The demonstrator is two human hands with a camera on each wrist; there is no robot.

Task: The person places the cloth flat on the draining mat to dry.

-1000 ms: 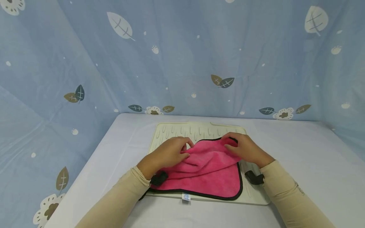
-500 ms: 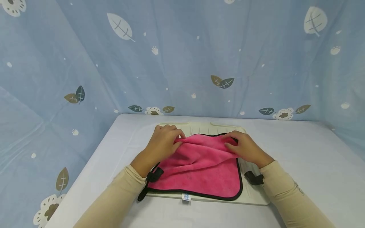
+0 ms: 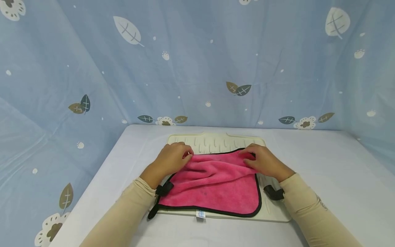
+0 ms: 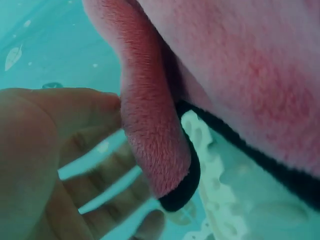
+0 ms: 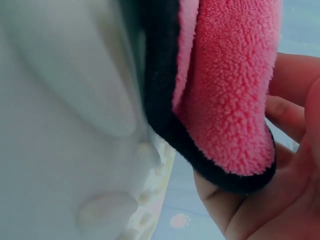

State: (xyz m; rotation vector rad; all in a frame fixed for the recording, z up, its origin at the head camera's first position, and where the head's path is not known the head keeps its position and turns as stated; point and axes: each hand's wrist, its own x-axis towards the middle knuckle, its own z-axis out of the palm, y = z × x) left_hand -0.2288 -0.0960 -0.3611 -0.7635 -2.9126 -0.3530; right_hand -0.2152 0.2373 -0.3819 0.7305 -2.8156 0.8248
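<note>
The pink cloth (image 3: pixel 216 187) is lying rumpled on a cream mat (image 3: pixel 216 141) on the white table (image 3: pixel 324 178), its far corners being pinched by the left hand (image 3: pixel 171 158) and the right hand (image 3: pixel 263 161) before the blue curtain (image 3: pixel 197 61).
</note>
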